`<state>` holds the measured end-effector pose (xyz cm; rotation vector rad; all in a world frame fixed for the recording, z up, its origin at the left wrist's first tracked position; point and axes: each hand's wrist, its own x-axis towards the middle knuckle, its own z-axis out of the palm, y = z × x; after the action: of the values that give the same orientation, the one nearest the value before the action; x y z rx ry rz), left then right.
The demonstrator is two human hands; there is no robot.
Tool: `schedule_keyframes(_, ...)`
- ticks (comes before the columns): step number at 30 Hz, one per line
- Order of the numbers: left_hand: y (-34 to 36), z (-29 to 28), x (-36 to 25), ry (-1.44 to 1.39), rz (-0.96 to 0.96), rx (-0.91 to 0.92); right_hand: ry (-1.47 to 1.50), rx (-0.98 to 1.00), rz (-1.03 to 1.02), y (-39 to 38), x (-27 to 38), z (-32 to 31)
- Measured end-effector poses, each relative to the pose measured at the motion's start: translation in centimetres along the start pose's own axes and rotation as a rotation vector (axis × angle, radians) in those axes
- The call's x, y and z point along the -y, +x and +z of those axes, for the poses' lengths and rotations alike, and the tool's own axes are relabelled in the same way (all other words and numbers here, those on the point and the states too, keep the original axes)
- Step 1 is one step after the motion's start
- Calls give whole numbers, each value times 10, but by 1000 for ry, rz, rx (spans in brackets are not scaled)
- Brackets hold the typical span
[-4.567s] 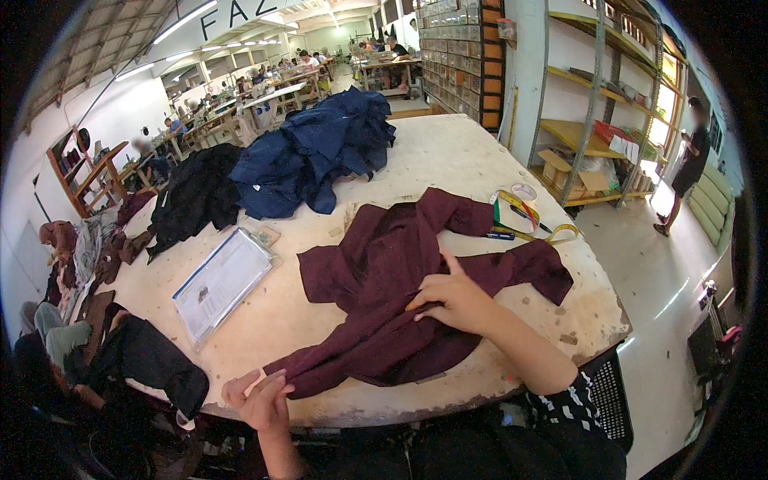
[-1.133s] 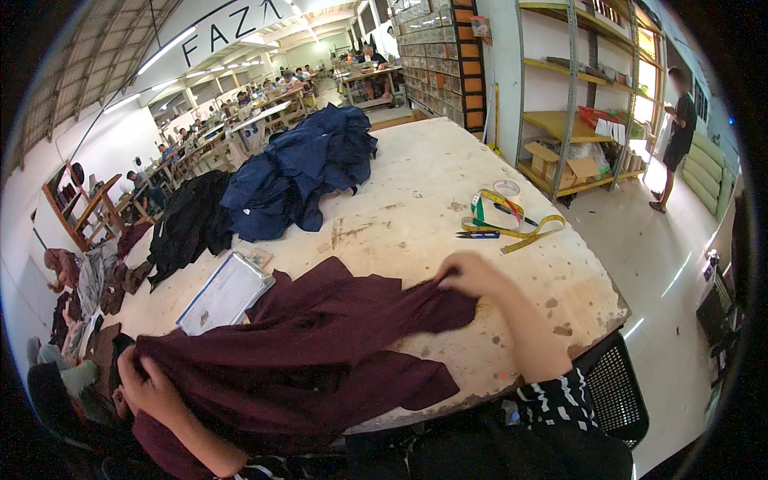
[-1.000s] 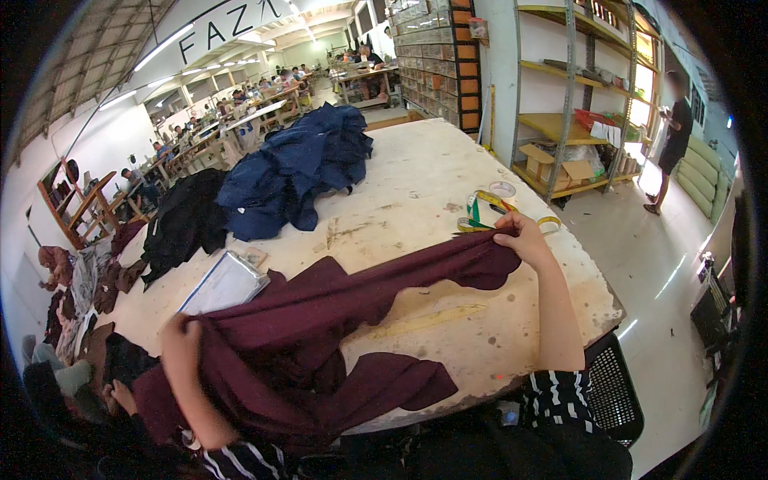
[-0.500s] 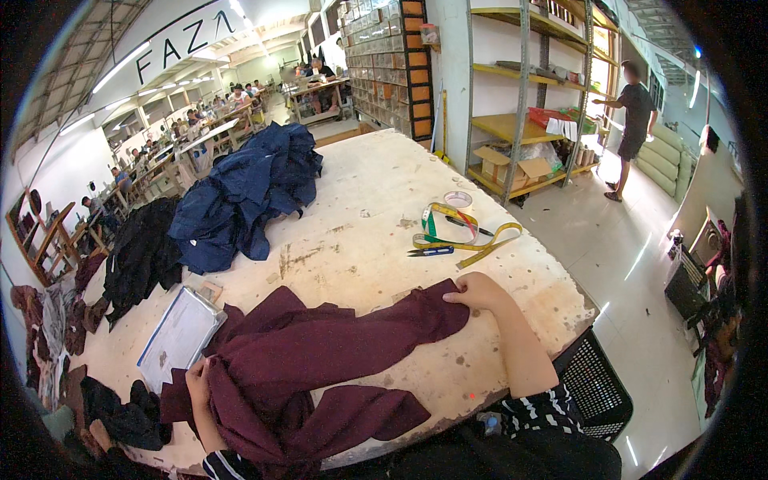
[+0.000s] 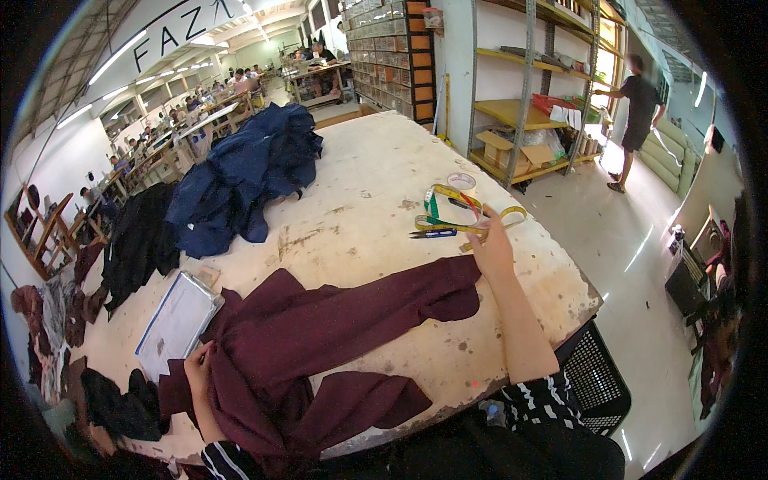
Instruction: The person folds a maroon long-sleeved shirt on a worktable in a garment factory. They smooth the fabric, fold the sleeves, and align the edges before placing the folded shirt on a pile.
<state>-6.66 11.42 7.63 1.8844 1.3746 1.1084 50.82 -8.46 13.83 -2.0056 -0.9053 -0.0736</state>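
A maroon garment (image 5: 344, 320) lies spread over the near part of the table, two long tube-like parts stretching to the right. My left hand (image 5: 198, 370) is closed on its left edge, beside a clipboard with paper (image 5: 178, 320). Beyond the garment's right end, my right hand (image 5: 494, 248) is at a yellow, green and red tape measure (image 5: 432, 210), its fingers apart and overlapping part of the tape. Whether they touch it I cannot tell. A blue-and-black pen-like tool (image 5: 436, 234) lies left of that hand, and a roll of tape (image 5: 462, 182) sits just behind.
Dark blue garments (image 5: 244, 176) and black ones (image 5: 144, 240) are heaped at the table's left side. A black perforated crate (image 5: 596, 376) stands by the right edge. Shelving (image 5: 520, 112) rises behind, with a person (image 5: 638, 112) standing to its right.
My right hand has let go of the garment's right end and moved away from me to the tape measure. My left hand still grips the garment.
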Motion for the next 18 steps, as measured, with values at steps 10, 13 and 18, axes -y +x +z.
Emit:
schedule_keyframes(10, 4, 6, -13, 126, 58, 64, -627, 124, -469, -33, -5, 47)
schedule_keyframes(13, 2, 3, 5, -14, 60, 70, -263, 387, -224, -49, 52, 5)
schedule_keyframes(18, 10, 11, 6, 23, 67, 93, -20, 1058, -371, -136, 79, -16)
